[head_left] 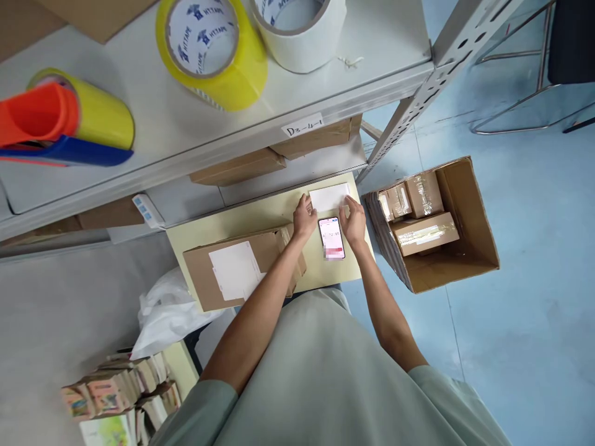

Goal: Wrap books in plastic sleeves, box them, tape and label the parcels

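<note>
A flat white rectangular piece [329, 197], like a stack of labels or a sheet of paper, lies at the far edge of the pale yellow table [316, 272]. My left hand [304, 218] grips its left end with curled fingers. At its right end, the fingertips of my right hand [353, 221] pinch the near corner. Between my wrists a phone [331, 238] lies face up with its screen lit. Left of it, partly behind my left forearm, sits a cardboard box [199, 272] with a white label [236, 269] on top.
To the right, an open carton [474, 229] on the blue floor holds several small taped boxes [425, 233]. Above the table, a grey metal shelf [153, 111] carries a yellow tape roll [251, 74], a white roll [304, 46] and a tape dispenser [41, 118]. Books [111, 390] are stacked lower left.
</note>
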Demonstrator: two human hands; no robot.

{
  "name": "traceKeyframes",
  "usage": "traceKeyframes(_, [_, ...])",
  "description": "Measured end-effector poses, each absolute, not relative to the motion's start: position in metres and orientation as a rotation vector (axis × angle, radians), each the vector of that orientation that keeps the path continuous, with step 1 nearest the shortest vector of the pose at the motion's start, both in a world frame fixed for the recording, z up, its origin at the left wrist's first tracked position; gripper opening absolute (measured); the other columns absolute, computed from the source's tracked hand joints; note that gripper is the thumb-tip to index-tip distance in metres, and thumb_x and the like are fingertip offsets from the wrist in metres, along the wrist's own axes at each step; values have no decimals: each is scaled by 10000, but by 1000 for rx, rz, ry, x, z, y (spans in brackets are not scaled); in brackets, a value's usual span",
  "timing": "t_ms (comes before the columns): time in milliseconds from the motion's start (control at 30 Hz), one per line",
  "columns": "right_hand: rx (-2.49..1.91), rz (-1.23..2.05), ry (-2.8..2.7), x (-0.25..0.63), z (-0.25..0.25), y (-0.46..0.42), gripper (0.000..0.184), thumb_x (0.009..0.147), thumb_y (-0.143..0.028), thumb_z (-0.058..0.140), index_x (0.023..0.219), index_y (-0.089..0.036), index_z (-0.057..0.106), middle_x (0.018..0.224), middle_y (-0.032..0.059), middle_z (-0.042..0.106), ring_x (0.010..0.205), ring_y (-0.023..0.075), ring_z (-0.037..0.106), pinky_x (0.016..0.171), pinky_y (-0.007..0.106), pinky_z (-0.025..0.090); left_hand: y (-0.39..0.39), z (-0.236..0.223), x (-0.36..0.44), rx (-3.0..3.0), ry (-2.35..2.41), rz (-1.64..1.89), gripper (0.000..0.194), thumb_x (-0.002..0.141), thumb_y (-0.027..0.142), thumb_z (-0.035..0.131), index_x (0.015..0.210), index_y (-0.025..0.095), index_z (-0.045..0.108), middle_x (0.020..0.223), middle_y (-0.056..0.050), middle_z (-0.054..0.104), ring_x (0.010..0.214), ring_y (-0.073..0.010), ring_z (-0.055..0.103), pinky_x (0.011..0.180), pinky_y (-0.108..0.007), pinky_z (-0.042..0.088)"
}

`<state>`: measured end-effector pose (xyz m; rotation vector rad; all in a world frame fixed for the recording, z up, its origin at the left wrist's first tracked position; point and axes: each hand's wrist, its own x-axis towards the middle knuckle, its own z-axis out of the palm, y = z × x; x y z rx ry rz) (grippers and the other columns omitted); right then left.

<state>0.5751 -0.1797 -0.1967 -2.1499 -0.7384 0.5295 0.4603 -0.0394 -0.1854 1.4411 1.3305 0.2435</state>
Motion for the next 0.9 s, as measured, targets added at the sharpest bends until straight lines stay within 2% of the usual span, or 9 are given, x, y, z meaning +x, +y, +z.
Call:
traceKeyframes(100, [-2150, 510, -705, 573, -196, -179, 472, 1115, -347, 504, 1476, -135, 720, 1538, 203, 732, 1440, 345, 673, 1291, 554, 512, -39, -178, 463, 1432, 1364, 325, 655, 882, 52, 748, 1516, 193, 666, 1450, -158, 786, 1314, -264, 775, 1186, -409, 592])
traceKeyframes(200, [-2140, 519, -677, 573, -194, -179, 456, 1110, -336, 512, 1469, -155, 725, 1537, 191, 730, 1446, 339, 663, 1292, 552, 514, -38, -170, 470, 1423, 1415, 376, 461, 864, 118, 797, 1316, 196, 752, 1204, -105, 854, 1106, -227, 823, 1041, -354, 645])
traceKeyframes(300, [-2125, 578, -663, 575, -192, -180, 454, 1119, -352, 516, 1485, -168, 712, 1558, 207, 705, 1466, 356, 642, 1310, 587, 487, -37, -162, 477, 1400, 1461, 373, 193, 872, 233, 837, 1056, 186, 797, 1035, -81, 857, 966, -218, 823, 910, -321, 652])
traceKeyframes(367, [-2119, 614, -665, 577, -191, -181, 455, 1122, -363, 527, 1494, -167, 702, 1573, 221, 684, 1481, 368, 627, 1321, 605, 468, -37, -157, 480, 1384, 1467, 368, 122, 882, 282, 837, 954, 189, 804, 974, -70, 856, 934, -218, 819, 861, -309, 645])
traceKeyframes(467, [-2125, 610, -679, 578, -192, -180, 441, 1114, -346, 544, 1481, -165, 708, 1565, 214, 686, 1476, 364, 628, 1315, 590, 478, -35, -152, 481, 1362, 1464, 365, 133, 870, 305, 850, 930, 188, 831, 936, -59, 858, 894, -216, 812, 811, -301, 634])
traceKeyframes(567, [-2125, 584, -649, 578, -193, -178, 414, 1115, -339, 536, 1447, -181, 727, 1511, 197, 717, 1417, 336, 666, 1247, 530, 551, -32, -149, 481, 1327, 1471, 371, 152, 862, 304, 852, 934, 170, 850, 916, -65, 853, 844, -210, 798, 776, -298, 626])
traceKeyframes(667, [-2086, 623, -526, 580, -194, -175, 401, 1114, -365, 550, 1420, -178, 731, 1428, 204, 743, 1246, 306, 744, 1072, 453, 647, -28, -149, 481, 1292, 1475, 354, 172, 852, 302, 858, 940, 154, 852, 865, -63, 834, 784, -197, 775, 762, -298, 629])
traceKeyframes(733, [-2064, 645, -412, 581, -194, -171, 395, 1089, -378, 604, 1396, -168, 737, 1363, 200, 762, 1090, 276, 774, 987, 418, 663, -26, -149, 482, 1275, 1483, 333, 173, 843, 291, 861, 946, 152, 845, 874, -66, 833, 768, -184, 765, 768, -295, 637])
traceKeyframes(900, [-2049, 633, -245, 583, -189, -159, 383, 1036, -367, 686, 1343, -150, 760, 1122, 127, 820, 925, 228, 765, 968, 372, 642, -25, -153, 480, 1277, 1490, 299, 149, 863, 248, 804, 980, 156, 817, 929, -76, 838, 759, -154, 755, 799, -289, 659])
